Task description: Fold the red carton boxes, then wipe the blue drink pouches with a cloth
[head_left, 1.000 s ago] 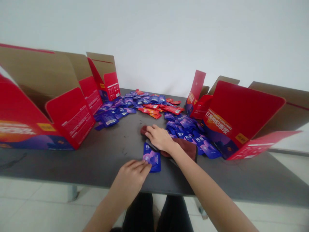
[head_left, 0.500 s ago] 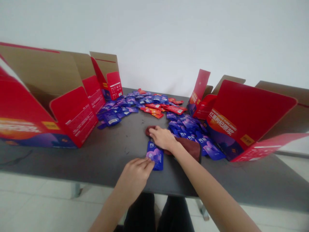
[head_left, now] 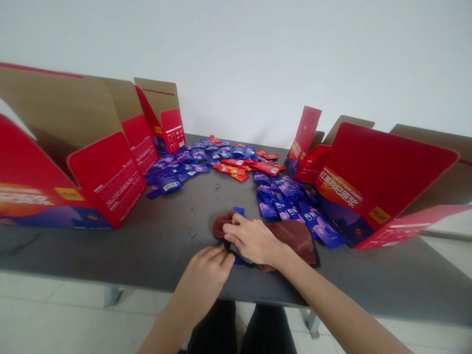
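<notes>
A blue-purple pouch (head_left: 239, 211) lies flat on the table, mostly hidden under a brown cloth with black edging (head_left: 291, 238). My right hand (head_left: 252, 239) is closed on the bunched cloth and presses it over the pouch. The rest of the cloth trails out to the right beneath my wrist. My left hand (head_left: 210, 270) is at the pouch's near left side, fingers together. Its fingertips meet the pouch's edge, right beside the cloth's black trim, and are partly covered there.
A heap of blue pouches and red sachets (head_left: 221, 155) spreads across the back of the grey table (head_left: 177, 221). More blue pouches (head_left: 291, 196) lie at right. Open red cartons stand along the left (head_left: 110, 182) and right (head_left: 368, 182). A white wall is behind.
My right hand has drawn the cloth toward me and down over the pouch, covering its printed middle. My left hand has stayed at the pouch's edge, shifting only slightly.
</notes>
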The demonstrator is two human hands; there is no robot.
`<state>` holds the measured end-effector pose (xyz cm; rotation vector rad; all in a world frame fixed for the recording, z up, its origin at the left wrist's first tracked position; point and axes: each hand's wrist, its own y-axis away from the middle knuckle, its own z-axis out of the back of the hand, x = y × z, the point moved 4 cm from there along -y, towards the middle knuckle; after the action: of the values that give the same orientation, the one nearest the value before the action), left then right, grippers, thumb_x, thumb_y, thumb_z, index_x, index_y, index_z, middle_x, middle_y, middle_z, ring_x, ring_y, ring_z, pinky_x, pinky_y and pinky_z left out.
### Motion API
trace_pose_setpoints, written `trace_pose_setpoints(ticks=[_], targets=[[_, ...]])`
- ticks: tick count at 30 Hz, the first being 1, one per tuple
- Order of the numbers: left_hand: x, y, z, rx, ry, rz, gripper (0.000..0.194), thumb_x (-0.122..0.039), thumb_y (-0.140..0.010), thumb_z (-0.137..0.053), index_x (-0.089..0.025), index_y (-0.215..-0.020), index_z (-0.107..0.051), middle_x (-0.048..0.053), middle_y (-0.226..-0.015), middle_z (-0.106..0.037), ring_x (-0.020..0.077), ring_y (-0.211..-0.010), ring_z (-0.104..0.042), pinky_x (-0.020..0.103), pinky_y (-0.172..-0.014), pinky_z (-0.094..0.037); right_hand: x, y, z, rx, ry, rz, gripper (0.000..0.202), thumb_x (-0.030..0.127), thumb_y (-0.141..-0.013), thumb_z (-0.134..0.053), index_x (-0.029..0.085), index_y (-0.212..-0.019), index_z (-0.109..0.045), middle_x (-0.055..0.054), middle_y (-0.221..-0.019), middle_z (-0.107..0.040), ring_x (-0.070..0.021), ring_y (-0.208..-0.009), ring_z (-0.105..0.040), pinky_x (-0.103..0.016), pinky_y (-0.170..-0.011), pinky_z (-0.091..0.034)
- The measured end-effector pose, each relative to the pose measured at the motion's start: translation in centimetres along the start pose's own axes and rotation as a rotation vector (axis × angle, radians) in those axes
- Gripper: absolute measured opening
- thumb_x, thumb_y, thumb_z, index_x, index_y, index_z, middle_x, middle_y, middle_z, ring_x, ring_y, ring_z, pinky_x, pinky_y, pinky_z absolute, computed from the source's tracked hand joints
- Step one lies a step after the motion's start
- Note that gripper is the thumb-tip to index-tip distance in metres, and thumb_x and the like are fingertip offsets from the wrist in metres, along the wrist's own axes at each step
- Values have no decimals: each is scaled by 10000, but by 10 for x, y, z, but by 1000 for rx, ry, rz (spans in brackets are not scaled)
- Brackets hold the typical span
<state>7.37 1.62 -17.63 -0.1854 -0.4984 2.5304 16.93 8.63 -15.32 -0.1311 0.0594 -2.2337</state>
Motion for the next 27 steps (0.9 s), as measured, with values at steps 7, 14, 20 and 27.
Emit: trace_pose_setpoints(ticks=[7,14,20,27], targets=[[4,-1,6,-134,62,13,276,-34,-786,-437,-154,-933,-638,70,-848,-708,183,-752,-652,310,-704,-510,-43,-43,-5,-37,11,-210,251,363,-925,-298,249,-992,-512,-31,-946,-543,-161,-721,-567,-262,-615,-370],[29,10,4,-411,733,693,188,-269,-844,-462,-169,-867,-619,37,-815,-711,174,-755,-670,263,-679,-524,-52,-15,90,-731,-209,-302,269,361,-943,-242,209,-903,-460,-15,-886,-532,-143,-832,-511,-254,-715,-384],[1,15,15,-337,134,576,279,-199,-780,-558,-128,-1047,-524,157,-1003,-644,309,-963,-599,532,-863,-436,-53,48,158,-1118,-306,-338,286,423,-910,-305,212,-822,-477,-7,-749,-482,-158,-735,-476,-292,-675,-390],[-9,6,11,-90,-168,15,339,-59,-811,-463,-158,-1118,-568,105,-1100,-639,255,-1052,-569,437,-911,-443,-34,81,152,-966,-315,-258,226,361,-908,-378,207,-773,-472,14,-712,-469,-132,-680,-469,-257,-621,-364]])
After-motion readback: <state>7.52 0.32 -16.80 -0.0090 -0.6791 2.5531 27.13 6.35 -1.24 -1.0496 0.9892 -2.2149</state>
